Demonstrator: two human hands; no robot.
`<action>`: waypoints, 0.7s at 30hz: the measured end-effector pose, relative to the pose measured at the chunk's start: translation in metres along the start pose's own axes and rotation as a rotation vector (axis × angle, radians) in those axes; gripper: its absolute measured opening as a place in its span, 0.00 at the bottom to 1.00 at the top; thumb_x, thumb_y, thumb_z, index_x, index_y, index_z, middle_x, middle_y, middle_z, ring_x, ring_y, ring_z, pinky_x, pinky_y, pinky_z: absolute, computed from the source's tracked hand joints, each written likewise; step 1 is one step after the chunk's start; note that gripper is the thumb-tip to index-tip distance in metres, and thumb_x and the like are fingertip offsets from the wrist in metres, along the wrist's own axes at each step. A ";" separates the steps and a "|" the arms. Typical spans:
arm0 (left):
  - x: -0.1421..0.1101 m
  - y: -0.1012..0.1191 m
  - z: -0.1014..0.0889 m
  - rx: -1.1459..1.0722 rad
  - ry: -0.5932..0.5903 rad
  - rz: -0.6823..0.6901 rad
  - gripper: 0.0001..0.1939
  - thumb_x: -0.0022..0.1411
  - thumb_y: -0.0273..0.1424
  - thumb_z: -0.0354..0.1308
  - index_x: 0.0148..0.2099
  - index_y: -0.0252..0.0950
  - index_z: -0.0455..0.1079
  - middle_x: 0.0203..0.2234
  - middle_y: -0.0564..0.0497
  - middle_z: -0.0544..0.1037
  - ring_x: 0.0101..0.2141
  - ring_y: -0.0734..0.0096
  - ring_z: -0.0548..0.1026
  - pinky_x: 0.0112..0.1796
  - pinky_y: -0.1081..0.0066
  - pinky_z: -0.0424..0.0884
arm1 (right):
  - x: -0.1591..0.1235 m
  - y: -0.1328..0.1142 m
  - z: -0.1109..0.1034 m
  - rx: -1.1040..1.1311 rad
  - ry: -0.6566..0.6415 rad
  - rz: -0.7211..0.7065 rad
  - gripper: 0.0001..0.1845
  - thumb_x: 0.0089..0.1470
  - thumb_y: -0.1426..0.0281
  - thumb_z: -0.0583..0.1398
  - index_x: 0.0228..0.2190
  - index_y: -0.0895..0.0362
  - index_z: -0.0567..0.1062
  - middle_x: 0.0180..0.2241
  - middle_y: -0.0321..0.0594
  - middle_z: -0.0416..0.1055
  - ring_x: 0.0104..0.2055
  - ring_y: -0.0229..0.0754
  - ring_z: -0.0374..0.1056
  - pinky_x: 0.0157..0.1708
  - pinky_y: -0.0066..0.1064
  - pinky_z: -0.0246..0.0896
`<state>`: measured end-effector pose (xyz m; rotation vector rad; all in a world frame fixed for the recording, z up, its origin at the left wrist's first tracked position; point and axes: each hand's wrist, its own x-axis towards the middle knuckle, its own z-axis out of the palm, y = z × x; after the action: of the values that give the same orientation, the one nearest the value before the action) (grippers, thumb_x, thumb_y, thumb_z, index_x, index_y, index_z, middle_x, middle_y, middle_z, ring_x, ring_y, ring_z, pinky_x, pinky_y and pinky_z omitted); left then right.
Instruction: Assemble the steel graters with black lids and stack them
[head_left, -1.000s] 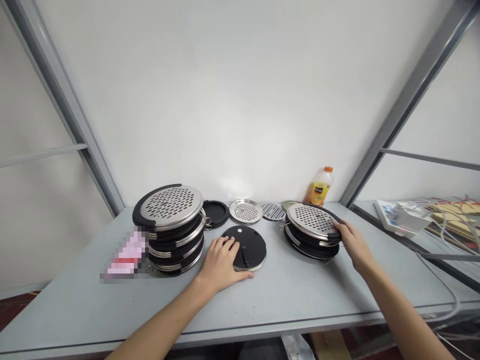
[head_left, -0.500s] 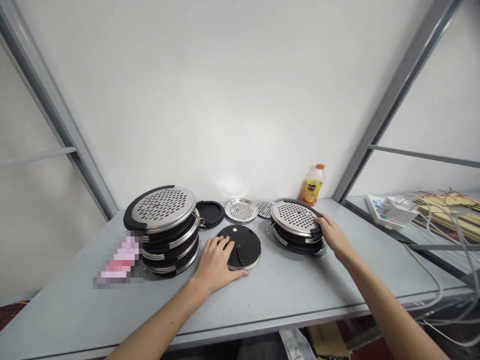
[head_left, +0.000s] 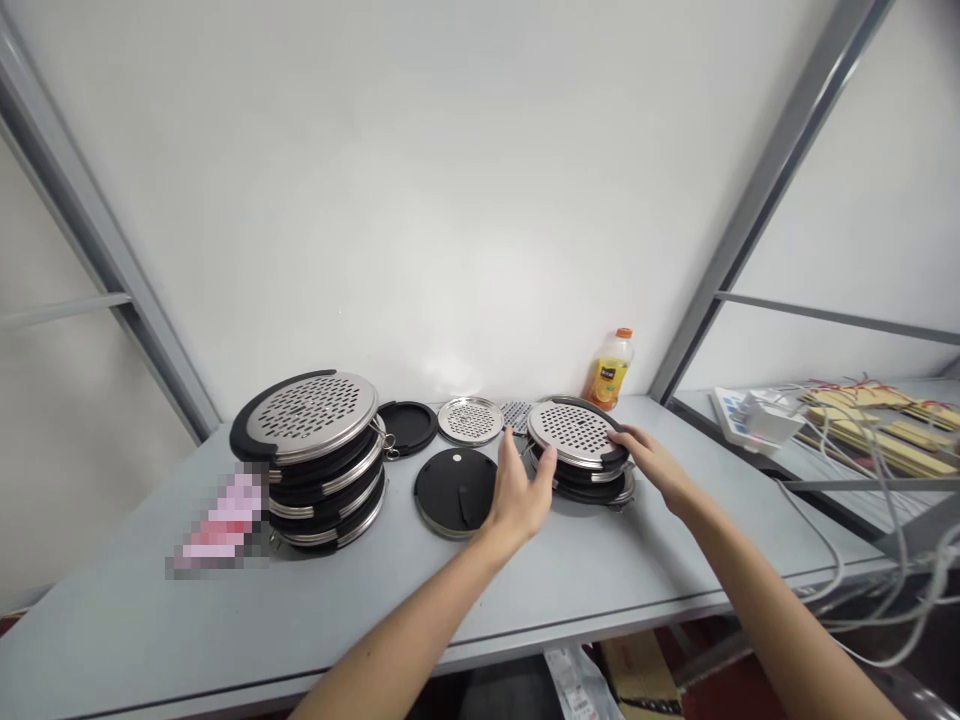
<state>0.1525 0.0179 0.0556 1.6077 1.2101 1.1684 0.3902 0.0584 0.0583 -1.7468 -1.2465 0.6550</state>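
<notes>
My right hand [head_left: 649, 458] grips the black-edged right side of a round perforated metal disc [head_left: 571, 430], which tops a short stack of similar discs. Beside this stack's left edge, my left hand [head_left: 523, 495] is open, thumb and fingers apart, holding nothing. Just left of it a round black disc [head_left: 450, 490] with a small white dot and a slim black strip lies flat on the table. A taller stack of black-rimmed perforated discs [head_left: 311, 415] stands at the left, with small wire rings on its right side.
Along the wall lie a black round tray [head_left: 407, 427], a perforated metal plate [head_left: 470, 420] and a partly hidden perforated piece [head_left: 516, 416]. An orange-capped juice bottle [head_left: 609, 375] stands behind the right stack. A power strip [head_left: 739, 420] and cables are on the right shelf.
My left hand has left the black disc and moved right to the short stack, its fingers spreading. My right hand stays on that stack's top disc. The view has shifted slightly right.
</notes>
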 end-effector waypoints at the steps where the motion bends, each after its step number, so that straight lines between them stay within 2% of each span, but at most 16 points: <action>1: 0.008 0.004 0.013 -0.085 0.003 -0.117 0.39 0.64 0.49 0.48 0.67 0.32 0.43 0.66 0.39 0.48 0.65 0.54 0.45 0.62 0.57 0.45 | 0.000 0.001 -0.001 0.008 -0.037 0.018 0.29 0.49 0.50 0.57 0.45 0.57 0.74 0.49 0.48 0.72 0.50 0.53 0.68 0.47 0.41 0.63; 3: 0.021 0.009 0.031 -0.121 0.001 -0.151 0.36 0.65 0.49 0.47 0.67 0.33 0.45 0.64 0.40 0.55 0.64 0.55 0.50 0.62 0.59 0.48 | 0.001 0.004 -0.001 0.020 -0.101 0.031 0.29 0.51 0.48 0.55 0.43 0.56 0.74 0.48 0.46 0.74 0.48 0.53 0.69 0.43 0.40 0.66; 5: 0.027 0.010 0.038 -0.137 0.007 -0.136 0.34 0.65 0.47 0.47 0.66 0.35 0.48 0.62 0.42 0.60 0.63 0.57 0.54 0.61 0.63 0.51 | 0.002 0.008 0.000 0.002 -0.110 0.006 0.29 0.51 0.47 0.54 0.43 0.55 0.74 0.47 0.46 0.74 0.46 0.52 0.71 0.40 0.39 0.67; 11: 0.022 0.006 0.037 -0.148 0.026 -0.096 0.33 0.64 0.44 0.52 0.65 0.36 0.51 0.60 0.43 0.64 0.62 0.58 0.58 0.60 0.63 0.53 | -0.004 0.011 0.013 0.064 -0.064 -0.102 0.25 0.51 0.49 0.55 0.40 0.55 0.75 0.39 0.44 0.77 0.39 0.50 0.73 0.36 0.38 0.68; 14: 0.022 0.005 0.038 -0.147 0.034 -0.091 0.33 0.63 0.43 0.54 0.65 0.35 0.51 0.60 0.42 0.64 0.61 0.57 0.58 0.60 0.63 0.53 | -0.005 0.008 0.011 0.134 -0.107 -0.040 0.27 0.52 0.48 0.54 0.42 0.55 0.75 0.39 0.45 0.78 0.37 0.49 0.73 0.34 0.39 0.69; 17: 0.021 0.005 0.038 -0.144 0.037 -0.086 0.33 0.62 0.43 0.55 0.64 0.34 0.52 0.60 0.40 0.64 0.61 0.56 0.59 0.60 0.62 0.53 | 0.007 0.014 -0.004 0.189 -0.166 0.009 0.30 0.56 0.49 0.47 0.44 0.57 0.74 0.41 0.49 0.77 0.37 0.49 0.74 0.35 0.39 0.69; 19: 0.019 0.005 0.037 -0.142 0.039 -0.081 0.34 0.62 0.43 0.55 0.64 0.34 0.52 0.60 0.40 0.64 0.61 0.56 0.59 0.60 0.62 0.53 | 0.019 0.025 -0.016 0.070 -0.043 -0.043 0.27 0.56 0.53 0.49 0.44 0.59 0.75 0.42 0.51 0.76 0.40 0.50 0.74 0.39 0.40 0.68; 21: 0.017 0.005 0.036 -0.141 0.045 -0.075 0.34 0.62 0.44 0.55 0.64 0.35 0.51 0.60 0.41 0.64 0.61 0.57 0.59 0.60 0.61 0.53 | 0.029 0.039 -0.022 -0.237 0.112 -0.070 0.24 0.52 0.57 0.54 0.42 0.60 0.76 0.41 0.52 0.76 0.42 0.53 0.73 0.42 0.42 0.65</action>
<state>0.1907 0.0309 0.0544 1.4267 1.1792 1.2192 0.4368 0.0727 0.0372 -1.8946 -1.3438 0.3746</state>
